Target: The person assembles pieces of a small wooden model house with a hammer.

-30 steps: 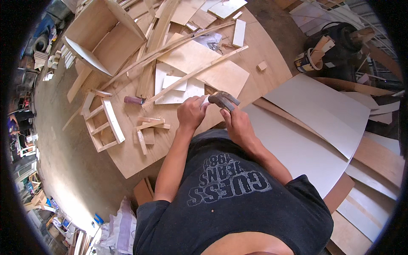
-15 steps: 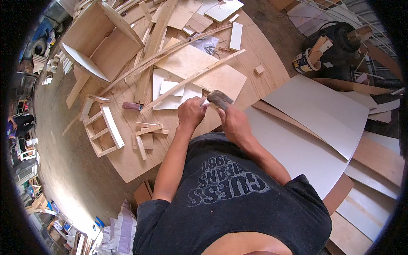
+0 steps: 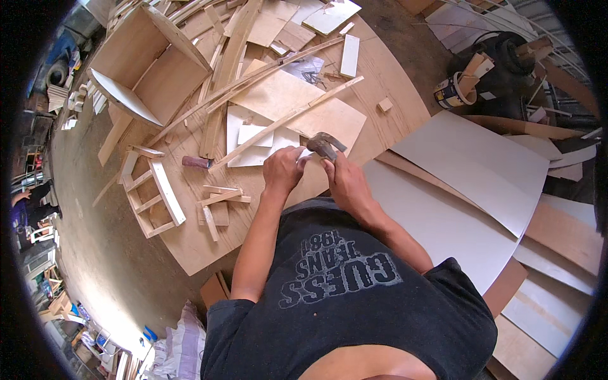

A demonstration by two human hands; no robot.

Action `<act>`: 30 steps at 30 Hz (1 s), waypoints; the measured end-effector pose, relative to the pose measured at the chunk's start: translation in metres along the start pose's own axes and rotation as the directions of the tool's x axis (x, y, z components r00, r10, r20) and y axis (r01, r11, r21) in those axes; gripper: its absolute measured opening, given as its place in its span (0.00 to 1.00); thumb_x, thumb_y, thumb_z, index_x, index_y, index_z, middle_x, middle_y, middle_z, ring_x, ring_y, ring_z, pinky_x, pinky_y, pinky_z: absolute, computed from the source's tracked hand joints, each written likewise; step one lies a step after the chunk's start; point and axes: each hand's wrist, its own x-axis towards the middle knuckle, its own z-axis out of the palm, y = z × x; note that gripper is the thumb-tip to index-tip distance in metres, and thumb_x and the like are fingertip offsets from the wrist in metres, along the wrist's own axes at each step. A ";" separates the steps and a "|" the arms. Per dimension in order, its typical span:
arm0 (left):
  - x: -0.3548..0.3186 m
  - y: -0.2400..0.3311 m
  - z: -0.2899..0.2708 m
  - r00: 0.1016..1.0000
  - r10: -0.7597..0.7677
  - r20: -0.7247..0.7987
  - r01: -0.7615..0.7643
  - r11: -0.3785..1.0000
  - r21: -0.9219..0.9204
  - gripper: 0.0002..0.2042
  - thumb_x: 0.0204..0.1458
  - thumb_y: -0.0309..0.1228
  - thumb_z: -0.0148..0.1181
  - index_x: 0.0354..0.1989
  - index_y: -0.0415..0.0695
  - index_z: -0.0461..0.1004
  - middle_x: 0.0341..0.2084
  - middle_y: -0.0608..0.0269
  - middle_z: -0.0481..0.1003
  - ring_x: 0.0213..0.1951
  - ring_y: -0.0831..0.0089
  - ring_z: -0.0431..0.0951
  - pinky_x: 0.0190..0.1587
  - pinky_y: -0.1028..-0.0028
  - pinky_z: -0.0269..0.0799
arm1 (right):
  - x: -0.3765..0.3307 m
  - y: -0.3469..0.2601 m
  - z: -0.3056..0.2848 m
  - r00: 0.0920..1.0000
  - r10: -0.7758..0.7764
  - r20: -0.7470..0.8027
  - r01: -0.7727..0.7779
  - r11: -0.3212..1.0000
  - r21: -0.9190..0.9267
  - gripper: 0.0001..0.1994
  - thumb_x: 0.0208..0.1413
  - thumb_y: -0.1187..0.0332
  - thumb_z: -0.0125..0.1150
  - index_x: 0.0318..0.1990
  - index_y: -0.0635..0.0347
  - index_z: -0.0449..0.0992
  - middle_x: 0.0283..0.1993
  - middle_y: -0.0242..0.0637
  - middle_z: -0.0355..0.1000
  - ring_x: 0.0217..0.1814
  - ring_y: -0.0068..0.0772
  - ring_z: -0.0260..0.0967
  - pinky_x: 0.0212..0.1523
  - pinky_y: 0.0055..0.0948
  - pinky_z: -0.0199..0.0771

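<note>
My right hand (image 3: 346, 183) is closed near the head of a claw hammer (image 3: 323, 145), whose dark metal head sticks out past my fingers; its handle is mostly hidden. Close beside it, my left hand (image 3: 282, 170) pinches a small white piece (image 3: 306, 154), mostly covered by the fingers, so its full shape does not show. Both hands are held in front of my chest above the near edge of the wooden table (image 3: 266, 206). Just beyond them a thin wood strip (image 3: 288, 120) slants across a plywood board (image 3: 301, 104) and some white panels (image 3: 237, 152).
An open wooden box (image 3: 152, 69) stands at the far left of the table. Nearer lie a small wooden frame (image 3: 166, 193), short sticks (image 3: 221, 196) and a dark reddish cylinder (image 3: 195, 162). Large pale sheets (image 3: 468, 177) lean at the right, with a bucket of offcuts (image 3: 455, 93) behind.
The hammer head has turned slightly between my hands, showing more of its claw. Both hands stay in nearly the same place.
</note>
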 end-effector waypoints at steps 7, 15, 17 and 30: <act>-0.001 0.002 -0.002 0.999 -0.021 0.036 0.020 1.000 0.013 0.12 0.57 0.39 0.72 0.47 0.51 0.87 0.35 0.59 0.84 0.39 0.55 0.86 0.42 0.55 0.81 | 0.009 0.010 0.008 0.999 0.031 0.017 -0.030 0.999 -0.015 0.17 0.74 0.60 0.56 0.47 0.71 0.71 0.38 0.68 0.77 0.41 0.76 0.76 0.43 0.67 0.72; -0.003 0.004 -0.004 0.997 -0.062 0.053 0.062 0.998 0.006 0.12 0.56 0.38 0.72 0.47 0.52 0.87 0.36 0.59 0.84 0.41 0.54 0.86 0.43 0.55 0.81 | 0.008 0.007 0.002 1.000 -0.013 0.013 0.013 0.999 -0.043 0.18 0.75 0.60 0.55 0.44 0.72 0.71 0.35 0.66 0.77 0.41 0.75 0.76 0.42 0.67 0.72; -0.003 0.005 -0.005 0.998 -0.035 0.053 0.033 0.999 0.032 0.11 0.57 0.38 0.72 0.47 0.52 0.87 0.35 0.59 0.84 0.40 0.54 0.85 0.43 0.55 0.81 | 0.006 0.007 0.002 1.000 0.024 0.021 -0.024 1.000 -0.012 0.18 0.75 0.59 0.55 0.44 0.71 0.71 0.35 0.66 0.77 0.40 0.75 0.76 0.42 0.67 0.72; -0.003 0.000 0.004 1.000 0.008 -0.001 -0.008 1.000 0.005 0.12 0.58 0.38 0.71 0.46 0.49 0.87 0.35 0.57 0.84 0.39 0.53 0.85 0.41 0.55 0.81 | 0.002 0.009 -0.001 0.996 -0.074 -0.040 0.075 0.997 0.032 0.18 0.75 0.58 0.54 0.44 0.69 0.70 0.34 0.66 0.77 0.38 0.76 0.75 0.40 0.67 0.71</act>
